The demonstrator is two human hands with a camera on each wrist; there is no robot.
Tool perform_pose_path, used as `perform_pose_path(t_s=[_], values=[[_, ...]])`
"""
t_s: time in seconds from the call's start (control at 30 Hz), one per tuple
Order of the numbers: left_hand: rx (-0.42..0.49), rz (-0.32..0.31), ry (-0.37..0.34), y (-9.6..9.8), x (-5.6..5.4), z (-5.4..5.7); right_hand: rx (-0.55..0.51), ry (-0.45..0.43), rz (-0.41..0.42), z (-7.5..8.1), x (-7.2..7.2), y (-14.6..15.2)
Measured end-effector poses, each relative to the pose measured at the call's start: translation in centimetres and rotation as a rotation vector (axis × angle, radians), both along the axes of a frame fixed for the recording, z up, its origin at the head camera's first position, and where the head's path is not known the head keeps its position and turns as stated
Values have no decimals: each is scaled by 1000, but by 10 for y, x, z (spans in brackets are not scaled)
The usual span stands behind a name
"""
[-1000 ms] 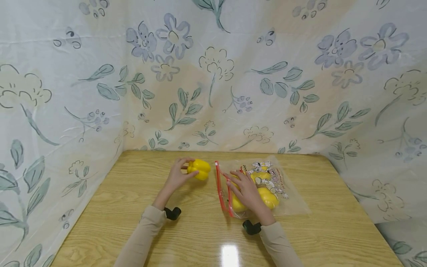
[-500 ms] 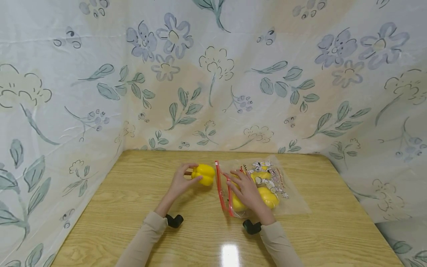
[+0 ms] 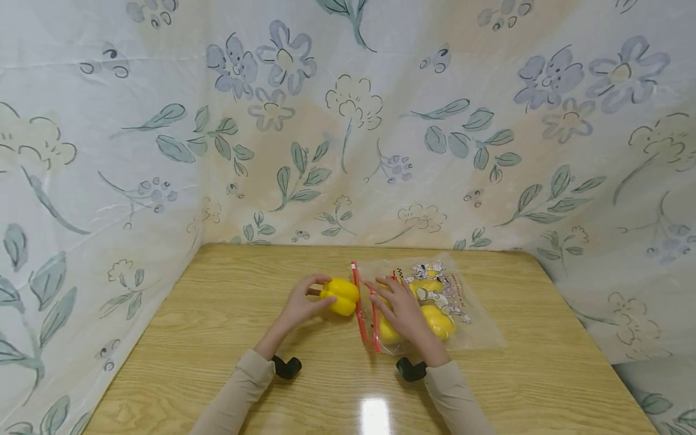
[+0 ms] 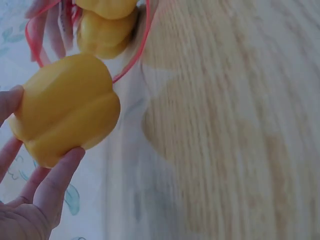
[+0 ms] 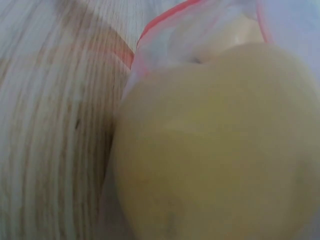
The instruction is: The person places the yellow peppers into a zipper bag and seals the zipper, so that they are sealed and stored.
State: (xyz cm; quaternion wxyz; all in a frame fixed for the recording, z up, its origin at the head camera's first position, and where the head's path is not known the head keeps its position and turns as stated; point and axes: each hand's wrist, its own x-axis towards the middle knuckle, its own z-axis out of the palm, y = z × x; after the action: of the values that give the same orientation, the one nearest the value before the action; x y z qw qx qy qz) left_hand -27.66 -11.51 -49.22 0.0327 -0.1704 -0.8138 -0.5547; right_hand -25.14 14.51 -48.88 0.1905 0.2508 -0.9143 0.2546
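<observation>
Pinching a yellow pepper [image 3: 340, 296] near its stem end, my left grip [image 3: 296, 308] has it just left of the clear bag [image 3: 478, 332], at the bag's red rim [image 3: 362, 329]. Printed on the bag are cartoon figures [image 3: 435, 297], a small black check patch [image 3: 399, 272] and reddish lettering [image 3: 455, 290] too small to read. Inside the bag lie other peppers [image 3: 437, 322], also yellow. My right grip [image 3: 405, 312] spreads over the bag beside its rim; whether it pinches anything, I cannot tell. Beneath the bag is the worktop [image 3: 217, 314].
</observation>
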Motion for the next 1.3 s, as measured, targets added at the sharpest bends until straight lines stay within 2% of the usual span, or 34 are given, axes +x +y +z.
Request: perform_pose_path(t_s=[0.1, 0.33, 0.43, 0.77, 0.93, 1.0, 1.1, 1.23, 1.3], values=[[4, -34, -8, 2, 3, 0, -1, -2, 1, 0, 1, 0], [7, -137, -16, 8, 20, 20, 5, -16, -9, 0, 1, 1], [8, -169, -54, 9, 21, 21, 8, -19, -11, -1, 1, 1], [6, -267, -173, 9, 19, 17, 10, -10, -9, 0, 2, 2], [48, -321, -260, 11, 15, 14, 10, -12, -11, 0, 2, 1], [69, -338, -274, 13, 14, 12, 11, -17, -13, 1, 1, 1], [78, -325, -275, 16, 8, 3, 15, -28, -17, 2, 2, 1], [91, -271, -280, 19, 1, -10, 17, -29, -18, 4, 2, 0], [114, -259, -284, 19, 0, -13, 14, -26, -16, 5, 3, -1]])
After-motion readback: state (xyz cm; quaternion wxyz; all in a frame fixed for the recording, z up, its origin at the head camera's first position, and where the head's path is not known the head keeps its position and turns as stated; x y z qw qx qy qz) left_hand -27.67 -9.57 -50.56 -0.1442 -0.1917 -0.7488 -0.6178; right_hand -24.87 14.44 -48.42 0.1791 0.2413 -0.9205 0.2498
